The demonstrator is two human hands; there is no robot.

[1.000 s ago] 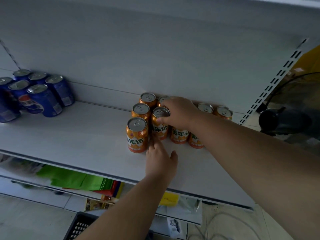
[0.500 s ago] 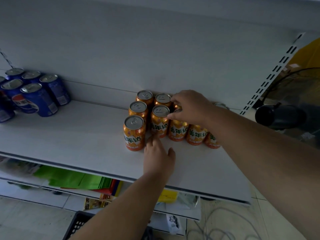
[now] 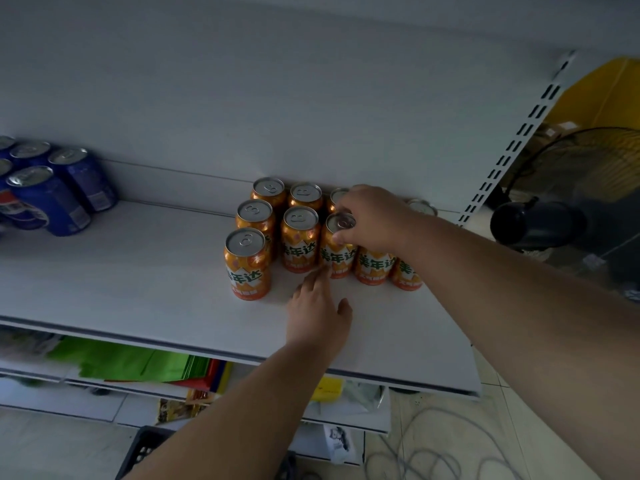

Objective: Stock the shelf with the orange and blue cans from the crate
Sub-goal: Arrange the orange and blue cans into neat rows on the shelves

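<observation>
Left of the orange cluster, we see upright blue aluminium cans (image 3: 52,199) at the far end of the white metal shelf (image 3: 138,271). The orange printed drink cans (image 3: 247,265) stand upright, long axes vertical, labels facing us. Our left hand (image 3: 320,311) lies flat, fingers relaxed, before them. Our right hand (image 3: 372,218) pinches the rim of one orange can (image 3: 337,249); its forearm hides cans behind. Since the earlier frame, that hand has shifted rightward. A black fan (image 3: 540,223) stands right.
</observation>
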